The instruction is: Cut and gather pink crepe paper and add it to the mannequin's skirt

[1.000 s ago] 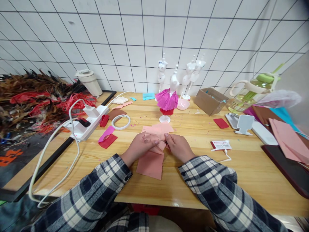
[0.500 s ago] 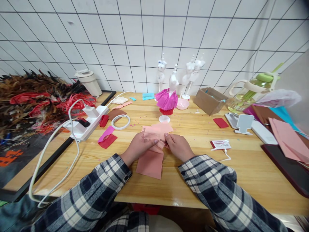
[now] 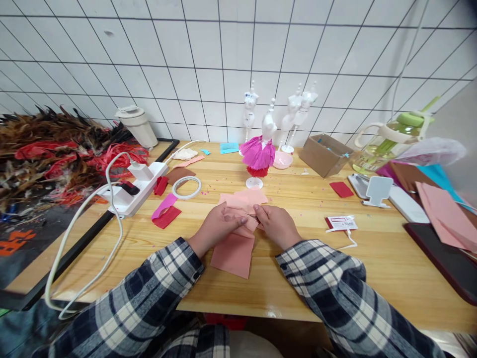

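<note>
My left hand (image 3: 214, 229) and my right hand (image 3: 276, 225) meet over a small pile of pink paper pieces (image 3: 244, 201) on the wooden table (image 3: 298, 278). Both pinch the same light pink piece (image 3: 243, 217) between thumb and fingers. A darker pink sheet (image 3: 233, 253) lies flat under my hands, nearer the table's front edge. Just behind the pile stands a small white mannequin (image 3: 267, 130) wearing a magenta fringed skirt (image 3: 258, 153).
A tape roll (image 3: 186, 187), red and magenta scraps (image 3: 166, 211) and a white power strip (image 3: 136, 191) lie at left, beside a heap of feathers (image 3: 44, 154). A cardboard box (image 3: 323, 155), a water bottle (image 3: 391, 141), a small packet (image 3: 341, 223) and stacked coloured sheets (image 3: 443, 209) sit at right.
My fingers have shifted slightly on the light pink piece, folding it closer together. Everything else on the table stays as it was.
</note>
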Action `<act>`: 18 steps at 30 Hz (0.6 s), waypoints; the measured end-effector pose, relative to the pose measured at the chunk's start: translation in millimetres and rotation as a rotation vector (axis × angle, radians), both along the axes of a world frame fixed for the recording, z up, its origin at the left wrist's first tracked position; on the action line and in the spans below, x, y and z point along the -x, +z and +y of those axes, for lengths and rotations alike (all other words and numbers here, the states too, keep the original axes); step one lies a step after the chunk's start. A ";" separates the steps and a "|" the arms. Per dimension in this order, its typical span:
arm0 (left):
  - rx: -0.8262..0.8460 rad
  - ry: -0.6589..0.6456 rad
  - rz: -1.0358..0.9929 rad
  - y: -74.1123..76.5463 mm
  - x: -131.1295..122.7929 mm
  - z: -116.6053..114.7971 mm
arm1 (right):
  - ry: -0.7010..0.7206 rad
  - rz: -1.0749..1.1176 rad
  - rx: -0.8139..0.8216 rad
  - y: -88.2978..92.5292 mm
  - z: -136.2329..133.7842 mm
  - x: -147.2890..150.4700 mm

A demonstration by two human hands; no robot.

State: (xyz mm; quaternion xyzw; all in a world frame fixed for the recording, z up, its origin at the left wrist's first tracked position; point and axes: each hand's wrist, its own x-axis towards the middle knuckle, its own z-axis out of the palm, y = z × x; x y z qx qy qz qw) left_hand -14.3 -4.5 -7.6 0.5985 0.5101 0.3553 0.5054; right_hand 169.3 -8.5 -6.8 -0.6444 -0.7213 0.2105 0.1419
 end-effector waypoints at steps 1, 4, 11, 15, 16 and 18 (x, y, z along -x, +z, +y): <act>0.007 0.000 -0.009 -0.7 0.4 0.0 | -0.007 0.004 0.001 0.1 0.3 -0.8; 0.035 -0.042 -0.111 -1.9 1.2 0.6 | -0.022 0.032 -0.006 -0.8 0.9 -2.4; 0.010 -0.012 -0.144 -4.9 2.8 2.8 | 0.040 0.072 -0.023 -5.1 -0.6 -1.0; 0.032 -0.022 -0.111 -3.5 2.5 1.0 | 0.024 0.099 -0.033 -4.6 0.3 -1.2; 0.038 -0.038 -0.134 -2.9 2.2 0.4 | 0.017 0.093 -0.030 -4.3 0.6 -1.6; 0.052 -0.069 -0.186 -2.1 1.5 -0.4 | 0.005 0.069 -0.019 -3.6 1.2 -2.7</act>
